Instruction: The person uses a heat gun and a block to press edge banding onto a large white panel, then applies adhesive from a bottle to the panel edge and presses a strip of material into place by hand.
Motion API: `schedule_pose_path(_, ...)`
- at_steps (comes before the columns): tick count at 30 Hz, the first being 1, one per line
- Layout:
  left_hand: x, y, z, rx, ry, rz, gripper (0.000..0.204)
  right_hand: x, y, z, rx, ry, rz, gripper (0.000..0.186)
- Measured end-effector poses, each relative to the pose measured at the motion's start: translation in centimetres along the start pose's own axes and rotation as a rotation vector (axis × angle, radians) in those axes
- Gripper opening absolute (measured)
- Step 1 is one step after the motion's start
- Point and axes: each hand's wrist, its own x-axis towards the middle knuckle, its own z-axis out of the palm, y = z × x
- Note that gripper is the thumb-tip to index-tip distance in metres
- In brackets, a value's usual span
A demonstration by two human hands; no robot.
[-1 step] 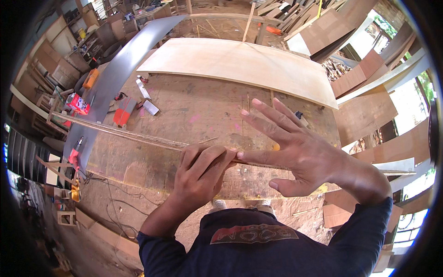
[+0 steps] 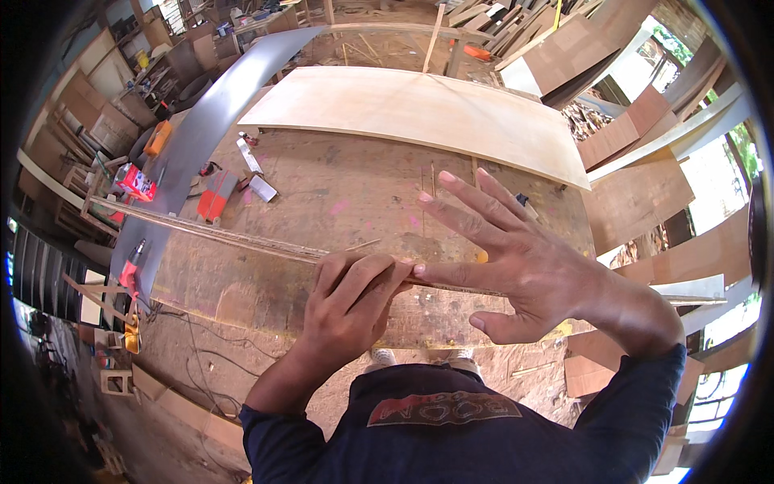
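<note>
Long, thin wooden strips [image 2: 242, 239] run across in front of me above the near part of the workbench, with rough edges and a splinter sticking up. My left hand [image 2: 351, 302] is closed around them near their middle, fingers bent over the top. Spread wide, my right hand [image 2: 524, 262] hovers over the strips with its palm down. Its index fingertip meets the strips beside my left fingers; whether it presses on them I cannot tell. The hand covers part of the strips, which show again beyond my right wrist.
A pale plywood panel [image 2: 403, 113] lies along the workbench's [image 2: 339, 177] far side. To the left are a grey metal sheet [image 2: 205, 113], a red-and-grey object [image 2: 216, 196], a red-and-white can [image 2: 135, 182] and a red-handled tool [image 2: 131, 270]. Cables [image 2: 201, 355] trail on the floor. Boards [image 2: 645, 194] lean at right.
</note>
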Motion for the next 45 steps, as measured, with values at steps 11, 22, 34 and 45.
schedule_pose_path(11, 0.4, -0.4, 0.1, 0.021, -0.015, 0.002, 0.045, -1.2, 0.4, -1.7, -0.092, 0.032, -0.028, 0.053)
schedule_pose_path(22, 0.6, -0.5, 0.1, 0.033, -0.039, -0.001, 0.043, -1.6, 2.8, -0.7, 0.486, 0.044, -0.002, 0.068)
schedule_pose_path(34, 0.9, -0.4, 0.3, 0.033, -0.021, -0.009, 0.042, -1.6, 1.9, -1.1, 0.112, -0.11, 0.046, 0.069)
schedule_pose_path(45, 0.9, 0.2, 0.0, 0.05, 0.0, -0.032, 0.032, -1.9, 2.4, -0.3, 0.103, 0.085, 0.078, 0.067)
